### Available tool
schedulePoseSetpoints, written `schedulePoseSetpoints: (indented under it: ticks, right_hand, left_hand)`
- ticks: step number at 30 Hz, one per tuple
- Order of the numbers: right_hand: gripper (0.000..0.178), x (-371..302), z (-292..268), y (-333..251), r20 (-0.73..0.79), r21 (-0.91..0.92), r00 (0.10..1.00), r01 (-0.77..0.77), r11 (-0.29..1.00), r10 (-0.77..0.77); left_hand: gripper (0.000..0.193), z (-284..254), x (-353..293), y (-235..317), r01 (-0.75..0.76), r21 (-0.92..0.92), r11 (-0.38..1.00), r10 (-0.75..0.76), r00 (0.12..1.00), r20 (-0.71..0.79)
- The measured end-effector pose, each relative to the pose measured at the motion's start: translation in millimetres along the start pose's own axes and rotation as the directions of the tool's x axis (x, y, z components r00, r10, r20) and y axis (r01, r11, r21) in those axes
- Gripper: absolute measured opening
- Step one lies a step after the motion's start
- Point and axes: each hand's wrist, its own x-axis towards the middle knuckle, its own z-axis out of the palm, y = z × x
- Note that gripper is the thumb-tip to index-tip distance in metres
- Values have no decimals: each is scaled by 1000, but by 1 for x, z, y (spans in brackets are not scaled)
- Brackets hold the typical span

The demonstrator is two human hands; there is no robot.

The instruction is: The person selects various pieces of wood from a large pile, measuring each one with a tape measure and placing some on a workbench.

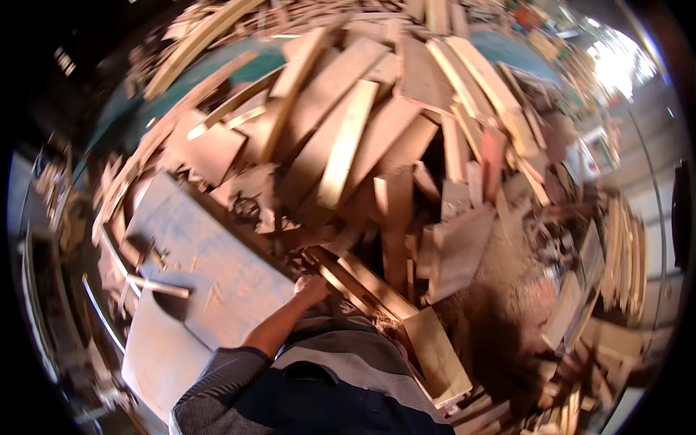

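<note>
The left hand point(312, 288) is curled at the right corner of the grey tabletop point(239, 261), but whether its grip is closed on anything cannot be told. Just to the right of the hand, a slat point(341, 281) is seen slanting from upper left to lower right, with a thicker beam point(377, 288) laid beside it and a block point(437, 355) farther right. Beyond these, planks point(348, 145) are heaped high, and a stick point(159, 287) is supported on the tabletop.
</note>
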Motion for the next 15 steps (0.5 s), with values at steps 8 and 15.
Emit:
schedulePoseSetpoints:
  ticks: [8,15]
  right_hand:
    - [52,-26,53,68,-223,163,975,48,985,-10]
    - [50,-51,57,51,-190,340,974,-53,939,124]
  left_hand:
    - [27,-46,-14,64,-57,86,995,56,998,18]
    - [27,-49,-15,61,-33,114,993,27,998,52]
